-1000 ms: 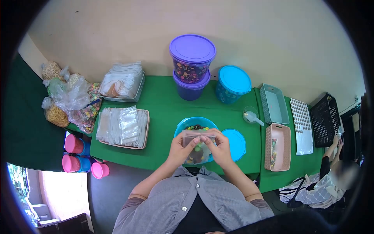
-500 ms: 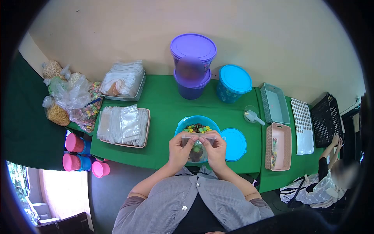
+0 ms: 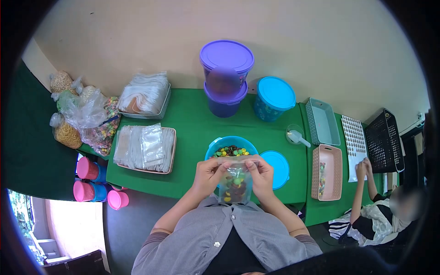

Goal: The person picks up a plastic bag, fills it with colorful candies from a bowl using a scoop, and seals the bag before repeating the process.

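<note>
A clear plastic pouch (image 3: 236, 185) hangs upright in front of my chest, partly filled with brown, green and yellow candies. Its top edge is pinched at the left side by my left hand (image 3: 209, 176) and at the right side by my right hand (image 3: 261, 176). Both hands are closed, thumbs toward me. Just beyond them stands a blue tub (image 3: 220, 143) holding more of the coloured candies; my hands and the pouch hide its near part. A round blue lid (image 3: 277, 169) lies on the green cloth beside the tub, right of my right hand.
Pouches fill a pink basket (image 3: 170, 160) at left; bagged snacks (image 3: 68, 135) lie farther left. Purple tubs (image 3: 224, 107) and a lidded blue tub (image 3: 275, 98) stand behind. A scoop (image 3: 298, 137) rests in a cup. At right, a co-worker's hands (image 3: 363, 168) touch a sticker sheet (image 3: 355, 137).
My hands have spread apart along the pouch's top edge, and its candy-filled body now shows more fully. The co-worker's hands have moved left from the black crate to the sheet.
</note>
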